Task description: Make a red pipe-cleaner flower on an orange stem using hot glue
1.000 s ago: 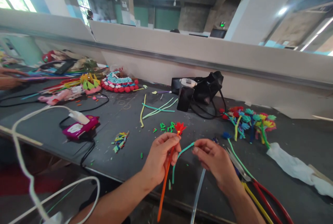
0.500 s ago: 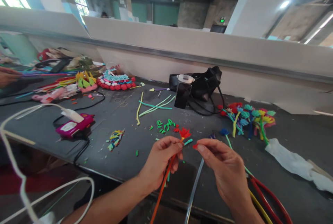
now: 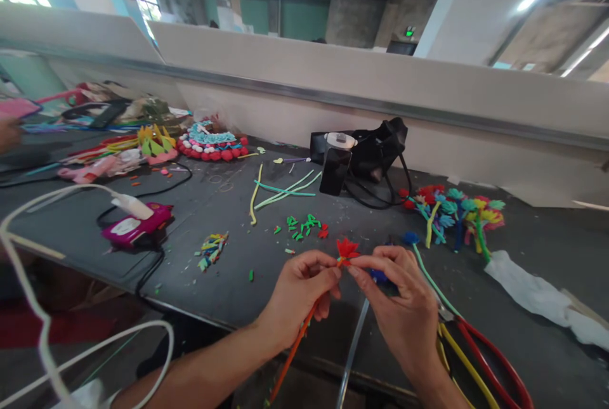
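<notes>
Between the fingertips of my left hand (image 3: 297, 295) is the top of an orange pipe-cleaner stem (image 3: 295, 353), which slants down toward the table edge. A red flower head (image 3: 347, 248) of small fuzzy petals stands up at its tip. My right hand (image 3: 399, 298) is closed in a pinch at the right side of the flower, on a small red petal that its fingers mostly cover. Left of the flower lie loose red petals (image 3: 323, 231) and short green pieces (image 3: 304, 227). A blue flower (image 3: 410, 239) on a mint stem lies behind my right hand.
Red-and-yellow-handled pliers or scissors (image 3: 495, 358) lie right of my right wrist. Finished flowers (image 3: 445, 212) are bunched farther back. A phone (image 3: 334, 171) leans before a black bag (image 3: 387, 149). At left sit a magenta power block (image 3: 143, 226), cables and cut pieces (image 3: 212, 250). A co-worker's hand (image 3: 8, 133) shows far left.
My right hand has moved left with the red petal, from apart to touching the flower head. My left hand keeps its hold on the stem. The co-worker's hand at far left has shifted.
</notes>
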A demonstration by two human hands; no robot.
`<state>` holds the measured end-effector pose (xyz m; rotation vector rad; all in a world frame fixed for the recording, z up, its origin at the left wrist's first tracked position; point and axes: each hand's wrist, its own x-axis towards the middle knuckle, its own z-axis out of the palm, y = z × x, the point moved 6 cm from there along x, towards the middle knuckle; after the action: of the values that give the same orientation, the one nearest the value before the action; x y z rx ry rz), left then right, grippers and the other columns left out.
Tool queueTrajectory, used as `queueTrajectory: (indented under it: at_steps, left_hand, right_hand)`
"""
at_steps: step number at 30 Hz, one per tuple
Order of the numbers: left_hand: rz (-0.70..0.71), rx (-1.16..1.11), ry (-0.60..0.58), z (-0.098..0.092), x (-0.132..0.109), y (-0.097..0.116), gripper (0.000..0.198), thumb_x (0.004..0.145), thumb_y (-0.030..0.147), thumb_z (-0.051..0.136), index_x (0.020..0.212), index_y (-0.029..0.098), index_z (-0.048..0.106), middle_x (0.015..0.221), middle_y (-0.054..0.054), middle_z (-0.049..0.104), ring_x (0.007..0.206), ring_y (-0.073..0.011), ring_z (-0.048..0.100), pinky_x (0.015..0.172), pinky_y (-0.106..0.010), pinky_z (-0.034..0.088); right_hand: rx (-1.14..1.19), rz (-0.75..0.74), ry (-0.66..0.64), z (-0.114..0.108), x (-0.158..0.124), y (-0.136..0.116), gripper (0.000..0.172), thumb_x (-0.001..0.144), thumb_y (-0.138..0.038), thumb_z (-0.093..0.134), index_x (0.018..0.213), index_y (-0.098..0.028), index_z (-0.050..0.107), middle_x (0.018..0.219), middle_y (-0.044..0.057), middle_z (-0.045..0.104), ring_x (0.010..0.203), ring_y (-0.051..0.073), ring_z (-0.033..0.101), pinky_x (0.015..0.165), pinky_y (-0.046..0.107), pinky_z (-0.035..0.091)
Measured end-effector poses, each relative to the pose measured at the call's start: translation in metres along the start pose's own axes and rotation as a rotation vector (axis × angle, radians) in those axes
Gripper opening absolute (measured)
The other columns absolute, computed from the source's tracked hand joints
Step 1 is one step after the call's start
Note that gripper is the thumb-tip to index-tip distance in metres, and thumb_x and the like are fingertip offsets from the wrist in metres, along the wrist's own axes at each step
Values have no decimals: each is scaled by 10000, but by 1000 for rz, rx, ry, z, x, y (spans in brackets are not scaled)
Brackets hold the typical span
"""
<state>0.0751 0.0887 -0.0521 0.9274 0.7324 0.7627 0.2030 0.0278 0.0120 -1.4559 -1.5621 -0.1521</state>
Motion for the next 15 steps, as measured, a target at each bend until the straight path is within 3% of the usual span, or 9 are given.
queueTrajectory:
  at_steps: [15]
  left_hand:
    - [22,27,-20,-1,1,-2,245,732,336,725,841,146,615,548,27,617,316,-48,430,308,-156,303]
  right_hand:
    - [-37,-23,53,-1,-1,-3,34,842,-220,663,865,-234,682,853,17,562,834,171,545,789,344,427]
